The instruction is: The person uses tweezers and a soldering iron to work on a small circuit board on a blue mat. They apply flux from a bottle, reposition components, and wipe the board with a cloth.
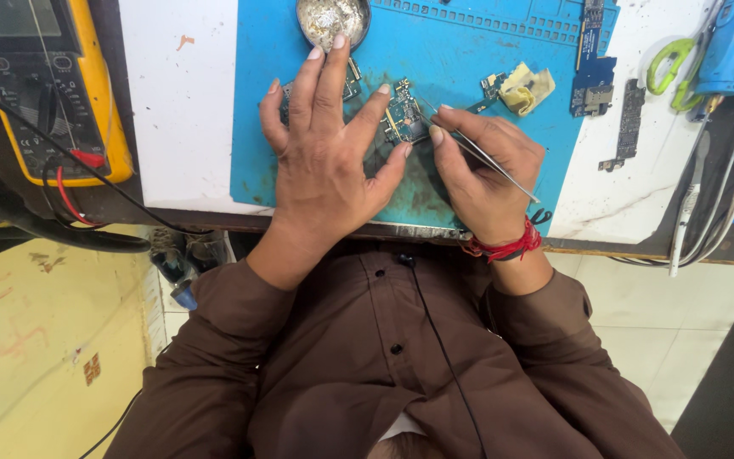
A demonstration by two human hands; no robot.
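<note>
A white surface [180, 127] carried a blue work mat [469, 68], with a yellow multimeter [44, 85] off at one side and cables trailing from it. The person wore a brown shirt [367, 365]. The left hand [324, 144] lay spread flat on the mat, fingers splayed wide, its thumb and forefinger tips pressed against the edges of a small green circuit board [403, 115] lying near the mat's middle. The right hand [482, 174], a red thread [507, 248] round its wrist, was curled closed about thin metal tweezers [477, 153], whose tips met the board. A round tin [331, 17] of silvery scraps sat just beyond the left fingertips. Further boards [592, 59], a yellowed wad [527, 87] and green-handled scissors [671, 64] lay well apart to the right
</note>
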